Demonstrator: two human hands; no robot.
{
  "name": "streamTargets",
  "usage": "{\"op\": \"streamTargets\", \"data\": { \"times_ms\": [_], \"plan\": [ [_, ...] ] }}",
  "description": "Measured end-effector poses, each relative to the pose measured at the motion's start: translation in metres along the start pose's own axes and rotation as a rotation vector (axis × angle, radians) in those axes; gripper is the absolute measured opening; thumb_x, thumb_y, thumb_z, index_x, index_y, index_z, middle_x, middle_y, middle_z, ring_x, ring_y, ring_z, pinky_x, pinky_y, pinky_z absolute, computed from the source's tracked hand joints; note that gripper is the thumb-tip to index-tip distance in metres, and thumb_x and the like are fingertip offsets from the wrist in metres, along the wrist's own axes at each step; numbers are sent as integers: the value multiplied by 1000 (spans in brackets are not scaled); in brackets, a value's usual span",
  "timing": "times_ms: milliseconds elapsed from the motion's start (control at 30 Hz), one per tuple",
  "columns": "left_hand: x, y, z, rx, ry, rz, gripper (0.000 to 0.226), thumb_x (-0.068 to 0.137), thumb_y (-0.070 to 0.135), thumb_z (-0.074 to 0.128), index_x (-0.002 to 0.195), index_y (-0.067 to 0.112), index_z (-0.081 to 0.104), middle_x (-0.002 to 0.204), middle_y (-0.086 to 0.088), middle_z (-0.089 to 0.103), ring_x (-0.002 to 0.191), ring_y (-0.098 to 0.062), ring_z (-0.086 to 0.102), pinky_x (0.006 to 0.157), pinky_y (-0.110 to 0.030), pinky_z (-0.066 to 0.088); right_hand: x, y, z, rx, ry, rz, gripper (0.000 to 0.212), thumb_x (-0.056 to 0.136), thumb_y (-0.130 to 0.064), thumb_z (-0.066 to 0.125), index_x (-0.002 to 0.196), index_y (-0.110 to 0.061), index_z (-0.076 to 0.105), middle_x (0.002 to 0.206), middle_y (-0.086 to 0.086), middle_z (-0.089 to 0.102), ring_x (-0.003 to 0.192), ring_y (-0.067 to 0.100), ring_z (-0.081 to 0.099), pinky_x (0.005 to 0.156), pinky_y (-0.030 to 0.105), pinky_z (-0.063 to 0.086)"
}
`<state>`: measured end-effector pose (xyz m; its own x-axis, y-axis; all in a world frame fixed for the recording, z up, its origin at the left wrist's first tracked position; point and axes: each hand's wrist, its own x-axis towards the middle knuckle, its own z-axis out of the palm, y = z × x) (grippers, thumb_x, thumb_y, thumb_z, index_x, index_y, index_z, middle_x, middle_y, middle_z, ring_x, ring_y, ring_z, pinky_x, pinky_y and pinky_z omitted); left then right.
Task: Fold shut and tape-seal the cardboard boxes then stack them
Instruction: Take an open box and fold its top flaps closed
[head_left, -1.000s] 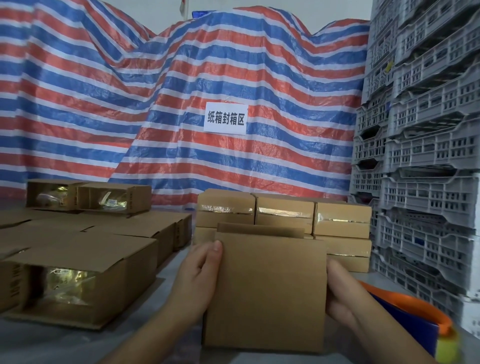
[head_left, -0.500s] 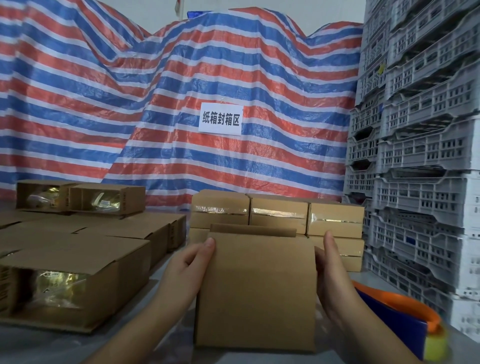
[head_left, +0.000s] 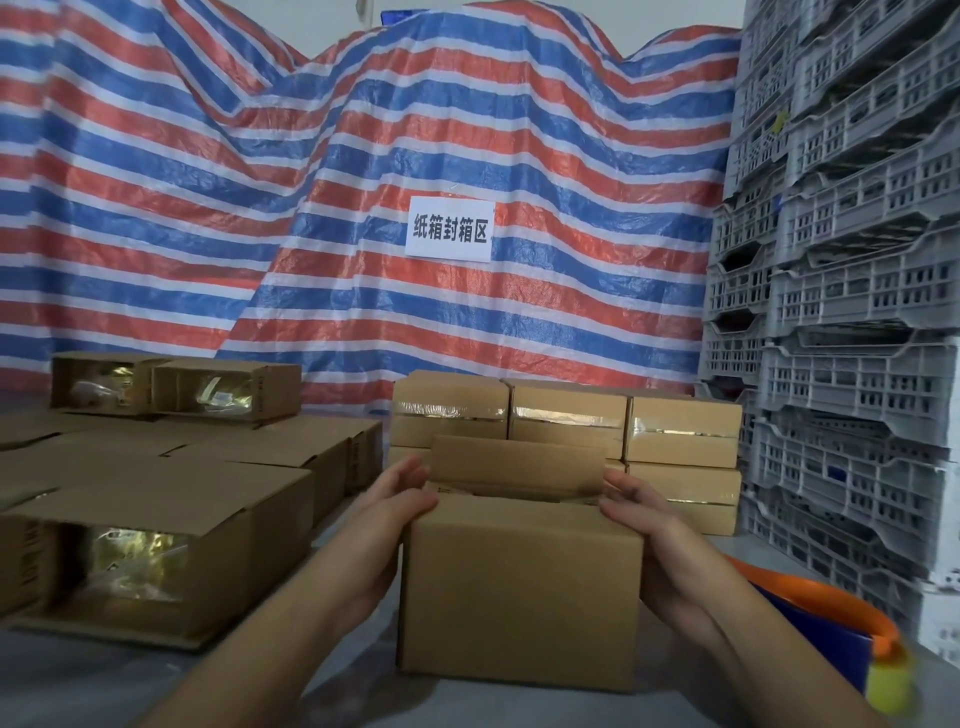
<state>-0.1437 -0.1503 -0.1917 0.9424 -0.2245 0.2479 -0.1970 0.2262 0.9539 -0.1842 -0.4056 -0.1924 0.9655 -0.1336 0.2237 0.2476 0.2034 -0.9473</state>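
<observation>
Cardboard springs back, so with your left hand (head_left: 400, 499) and right hand (head_left: 636, 506) curled over the top corners of the box (head_left: 522, 592) standing on the table before you, its rear flap (head_left: 517, 462) may pop open if you let go for tape.

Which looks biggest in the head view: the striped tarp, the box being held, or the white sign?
1. Striped tarp, by far.
2. Held box, though it sits nearest the camera.
3. White sign, farther back, so the last two are unsure.
</observation>
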Motion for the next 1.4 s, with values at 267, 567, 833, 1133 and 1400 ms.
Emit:
{"op": "streamTargets", "data": {
  "times_ms": [267,567,833,1133,1400],
  "plan": [
    [2,11,-8,17,-95,78,68,88,-2,56,143,34,41,136,3,59,124,-20,55,114,-46,34,5,-3,-3,-4,-89,-120,79,74,-6,68,143,-38,49,132,-3,66,116,25,66,85,37,52],
    [0,5,-7,363,-8,193,28,99,12,50,96,25,75,113,11,65,107,-4,55,80,-20,40,-2,-1,6,-195,44,-193,27,93,0,56,101,-14,78,108,10,73,100,22,66,81,31,51],
    [4,27,-3,810,-56,319,26,98,18,55,110,40,63,120,14,57,100,-1,56,79,-14,43,2,5,7,-209,103,-253,32,93,2,53,78,-11,79,100,7,75,106,29,63,96,43,47],
    [-9,22,67,1629,-299,469,65,95,70,23,151,37,25,160,8,25,145,-17,27,114,-42,27,4,5,3,-148,63,-214,27,94,-3,56,81,-11,78,106,16,70,107,38,62,87,46,52],
    [-6,10,61,1594,-242,583,57,96,66,22,144,38,36,152,10,40,133,-13,44,107,-38,36,10,-20,-26,-810,346,-267,20,99,-29,54,89,-17,66,89,5,67,88,21,61,77,39,50]
  ]
}}
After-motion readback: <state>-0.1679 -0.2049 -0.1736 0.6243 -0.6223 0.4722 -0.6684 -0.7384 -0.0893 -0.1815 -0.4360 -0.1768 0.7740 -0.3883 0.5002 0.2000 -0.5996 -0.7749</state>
